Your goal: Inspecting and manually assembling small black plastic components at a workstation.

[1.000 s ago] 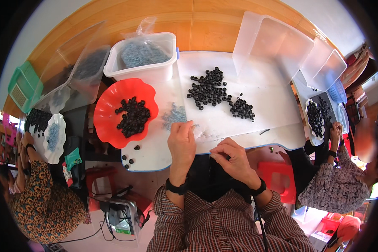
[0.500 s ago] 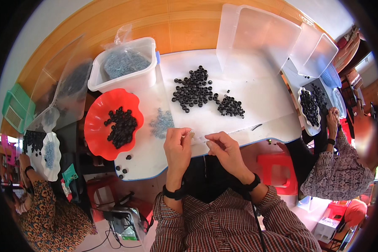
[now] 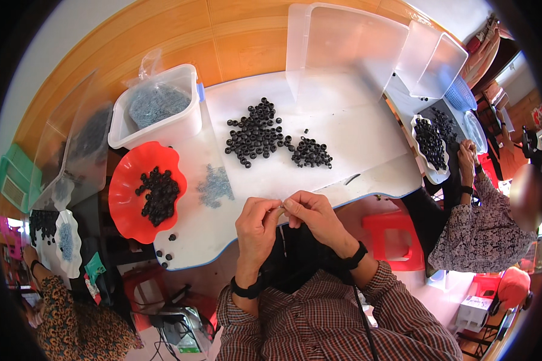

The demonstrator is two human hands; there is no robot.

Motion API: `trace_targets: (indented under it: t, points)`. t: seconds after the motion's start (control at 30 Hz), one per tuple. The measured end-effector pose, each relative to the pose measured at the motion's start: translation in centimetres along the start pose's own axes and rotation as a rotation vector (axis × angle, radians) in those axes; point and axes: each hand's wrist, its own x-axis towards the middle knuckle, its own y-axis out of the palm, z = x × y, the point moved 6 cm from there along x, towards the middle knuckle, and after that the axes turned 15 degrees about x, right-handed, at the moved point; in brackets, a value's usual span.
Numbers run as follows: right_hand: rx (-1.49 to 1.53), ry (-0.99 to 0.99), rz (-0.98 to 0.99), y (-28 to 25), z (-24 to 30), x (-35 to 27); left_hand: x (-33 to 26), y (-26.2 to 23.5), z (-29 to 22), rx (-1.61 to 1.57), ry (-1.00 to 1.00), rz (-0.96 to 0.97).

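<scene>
My left hand (image 3: 258, 228) and my right hand (image 3: 316, 218) meet fingertip to fingertip just over the table's front edge. Both are pinched closed; whatever sits between the fingers is too small to make out. Beyond them on the white table (image 3: 277, 183) lies a loose pile of round black parts with holes (image 3: 253, 133), and right of it a heap of smaller black pieces (image 3: 311, 153). A scatter of small blue-grey pieces (image 3: 215, 185) lies left of my hands. Farther left, a red scalloped bowl (image 3: 124, 195) holds more round black parts (image 3: 159, 194).
A white tub (image 3: 190, 123) with a bag of blue-grey pieces stands back left. Clear plastic bins (image 3: 343, 54) stand at the back right. A thin black strip (image 3: 352, 178) lies near the front edge. Co-workers sit on both sides; a red stool (image 3: 394, 240) is at the right.
My hands have come together; they were apart, with the right one farther right. The view has shifted slightly, so the table things appear more to the left.
</scene>
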Motion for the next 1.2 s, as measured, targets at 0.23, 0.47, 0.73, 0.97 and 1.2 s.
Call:
trace_targets:
  t: [0.23, 0.47, 0.73, 0.97, 1.2]
  points:
    - [-0.041, 0.049, -0.054, -0.7, 0.1, -0.5, -0.3, 0.8, -0.4, 0.055, 0.044, -0.030]
    - [0.075, 0.092, -0.048, -1.6, 0.3, -0.7, -0.4, 1.8, -0.3, -0.025, 0.008, -0.026]
    - [0.052, 0.042, -0.037, -1.7, 0.1, -0.8, -1.2, 3.7, 1.6, -0.538, -0.480, 0.141]
    - [-0.022, -0.009, -0.066, -1.6, 0.4, -0.9, -1.0, 4.0, 2.2, -0.689, -0.543, 0.127]
    - [-0.189, -0.046, -0.173, -3.3, 0.4, -1.5, 1.6, 2.2, 2.9, 0.047, -0.226, -0.081]
